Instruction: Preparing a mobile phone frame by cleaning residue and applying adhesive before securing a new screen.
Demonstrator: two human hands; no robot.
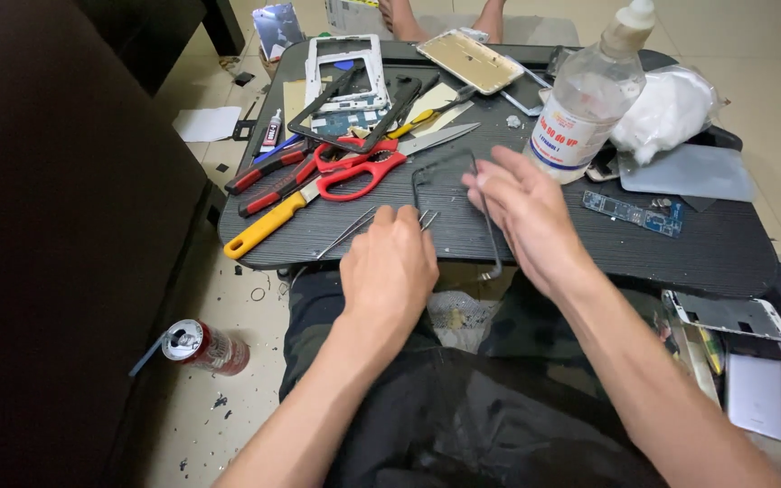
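Lap: dark trousers [463, 425] fill the near middle, right under the camera.
Left hand: the left hand [389, 267] rests at the near edge of the table, palm down, fingers curled in on thin metal tweezers [354, 228].
Right hand: the right hand [524, 210] is tilted, fingers spread a little and bent, fingertips touching the right side of a thin black phone frame [449, 203].
Phone frame: it lies on the near middle of the table, between the two hands, its near end poking over the edge.
Table: a small black table [716, 248] with rounded corners; its near right part is bare.
Edges: red scissors [354, 172] and a yellow-handled tool [264, 226] lie just left of the frame; a clear bottle [585, 99] stands just behind the right hand.
Room: a pale floor with a drink can [202, 345] lying at the near left.
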